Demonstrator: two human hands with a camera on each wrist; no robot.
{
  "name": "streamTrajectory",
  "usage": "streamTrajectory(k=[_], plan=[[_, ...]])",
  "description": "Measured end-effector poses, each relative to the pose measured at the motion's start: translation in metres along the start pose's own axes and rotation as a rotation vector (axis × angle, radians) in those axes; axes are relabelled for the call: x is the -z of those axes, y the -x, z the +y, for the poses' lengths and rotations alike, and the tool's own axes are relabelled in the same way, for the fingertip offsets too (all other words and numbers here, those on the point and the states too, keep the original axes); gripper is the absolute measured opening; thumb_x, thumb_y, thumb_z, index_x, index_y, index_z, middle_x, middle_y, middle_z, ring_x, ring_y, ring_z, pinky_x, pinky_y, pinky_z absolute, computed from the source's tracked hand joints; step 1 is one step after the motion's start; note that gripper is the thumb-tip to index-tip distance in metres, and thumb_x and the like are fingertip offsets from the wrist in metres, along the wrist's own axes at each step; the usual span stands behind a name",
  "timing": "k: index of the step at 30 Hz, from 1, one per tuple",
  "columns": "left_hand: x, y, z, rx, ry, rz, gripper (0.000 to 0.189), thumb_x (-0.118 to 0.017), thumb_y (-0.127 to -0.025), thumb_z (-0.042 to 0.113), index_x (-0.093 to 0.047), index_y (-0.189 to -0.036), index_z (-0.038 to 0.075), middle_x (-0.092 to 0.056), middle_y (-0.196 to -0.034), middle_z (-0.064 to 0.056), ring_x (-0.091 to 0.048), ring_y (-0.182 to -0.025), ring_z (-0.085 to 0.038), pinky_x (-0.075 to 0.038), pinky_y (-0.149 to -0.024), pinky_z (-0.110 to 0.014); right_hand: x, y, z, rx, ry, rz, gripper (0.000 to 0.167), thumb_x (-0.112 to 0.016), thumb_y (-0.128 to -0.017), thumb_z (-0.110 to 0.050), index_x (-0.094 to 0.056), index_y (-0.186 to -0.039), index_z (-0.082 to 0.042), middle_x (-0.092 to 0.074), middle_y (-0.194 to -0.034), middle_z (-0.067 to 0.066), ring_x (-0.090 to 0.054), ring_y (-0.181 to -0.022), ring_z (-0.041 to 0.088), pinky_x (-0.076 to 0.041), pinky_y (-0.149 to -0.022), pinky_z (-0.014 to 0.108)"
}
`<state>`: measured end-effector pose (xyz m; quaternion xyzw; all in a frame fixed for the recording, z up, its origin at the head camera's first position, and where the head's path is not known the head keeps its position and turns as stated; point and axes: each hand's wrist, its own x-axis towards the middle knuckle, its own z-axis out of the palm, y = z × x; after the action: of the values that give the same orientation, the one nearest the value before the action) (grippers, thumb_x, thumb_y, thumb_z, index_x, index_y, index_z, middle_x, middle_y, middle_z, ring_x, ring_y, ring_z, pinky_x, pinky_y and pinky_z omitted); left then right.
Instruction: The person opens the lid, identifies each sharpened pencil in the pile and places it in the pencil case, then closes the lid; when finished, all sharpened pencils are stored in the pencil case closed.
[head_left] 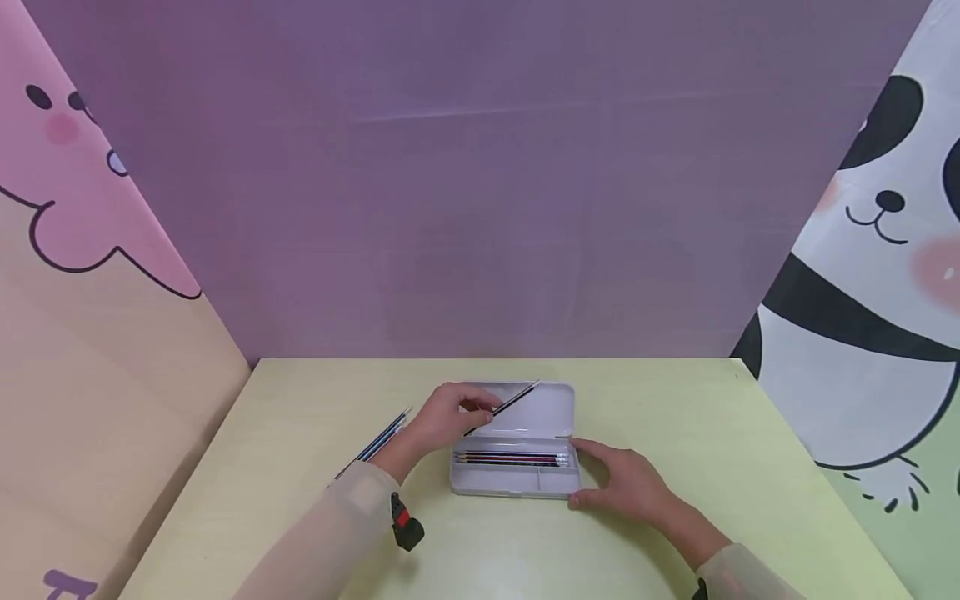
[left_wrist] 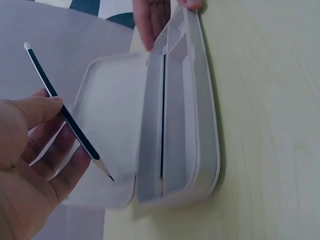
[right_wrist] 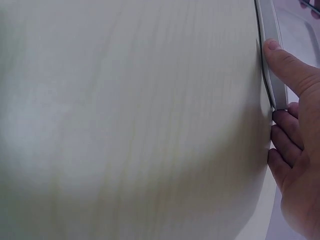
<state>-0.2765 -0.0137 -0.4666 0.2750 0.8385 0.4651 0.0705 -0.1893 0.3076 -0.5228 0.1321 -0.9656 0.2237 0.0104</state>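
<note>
My left hand [head_left: 442, 421] pinches a dark pencil [head_left: 517, 397] between thumb and fingers, above the raised lid of a white pencil case [head_left: 487, 481]. In the left wrist view, this pencil [left_wrist: 75, 126] slants with its sharpened tip down and its white end up. The case lies open, its lid [head_left: 551, 412] folded back. Several pencils [head_left: 513, 459] lie lengthwise in its rear compartment. At the case's right end, my right hand [head_left: 633, 487] grips it, thumb at the front corner and fingers round the back. The right wrist view shows the thumb against the case's side wall [right_wrist: 274, 75].
More pencils [head_left: 384, 435] lie on the pale wooden table [head_left: 315, 400], left of the case and partly behind the left forearm. A purple backdrop [head_left: 480, 208] rises behind the table, with cartoon panels at both sides. A black strap device [head_left: 407, 525] hangs at the left wrist.
</note>
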Motion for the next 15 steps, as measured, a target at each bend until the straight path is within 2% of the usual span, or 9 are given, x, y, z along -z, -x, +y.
streamTrajectory(k=[4, 8, 15], plan=[[-0.018, -0.01, 0.002, -0.003, 0.017, -0.024, 0.019, -0.071, -0.097, 0.011, -0.08, -0.112, 0.019, -0.073, -0.1, 0.007, -0.064, -0.091, -0.01, -0.054, -0.079, -0.026, -0.001, -0.001, 0.0, 0.0, 0.01, -0.001, 0.095, -0.089, -0.066, -0.062, -0.059, -0.145, -0.017, -0.073, -0.124, 0.013, -0.068, -0.114, 0.035, -0.053, -0.096, 0.055], [-0.031, -0.014, 0.0, 0.0, 0.028, -0.046, 0.018, -0.072, -0.096, 0.01, -0.08, -0.109, 0.018, -0.073, -0.098, 0.007, -0.063, -0.09, -0.008, -0.054, -0.08, -0.025, -0.002, -0.001, 0.0, -0.014, 0.002, -0.006, 0.094, -0.089, -0.066, -0.061, -0.06, -0.144, -0.018, -0.073, -0.125, 0.011, -0.068, -0.115, 0.034, -0.053, -0.097, 0.054], [-0.038, -0.014, -0.007, 0.018, -0.065, -0.075, 0.017, -0.07, -0.096, 0.006, -0.081, -0.106, 0.015, -0.074, -0.1, 0.003, -0.062, -0.092, -0.008, -0.053, -0.087, -0.025, 0.001, 0.0, -0.001, -0.038, -0.004, -0.004, 0.093, -0.091, -0.065, -0.058, -0.06, -0.144, -0.02, -0.072, -0.126, 0.01, -0.067, -0.116, 0.034, -0.052, -0.097, 0.055]])
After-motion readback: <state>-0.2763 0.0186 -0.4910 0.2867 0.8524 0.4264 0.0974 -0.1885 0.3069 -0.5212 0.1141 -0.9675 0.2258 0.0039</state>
